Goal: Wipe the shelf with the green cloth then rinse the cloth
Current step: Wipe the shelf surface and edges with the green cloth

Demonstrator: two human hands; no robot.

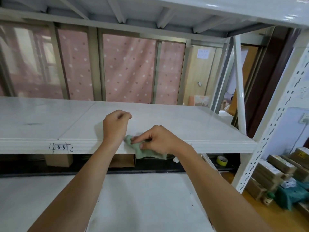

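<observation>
Pinching the green cloth (145,149) at the white shelf's (192,124) front edge, the right hand (160,139) let it droop over, while the left hand (116,125) rested there loosely curled, holding nothing.

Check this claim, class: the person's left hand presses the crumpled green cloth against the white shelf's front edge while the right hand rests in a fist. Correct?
Not quite. The head view shows the right hand pressing the crumpled green cloth against the white shelf's front edge; the left hand is the fist.

Crumpled green cloth (143,150) draped over the front edge of the bare white shelf (175,124), lower part hanging.
</observation>
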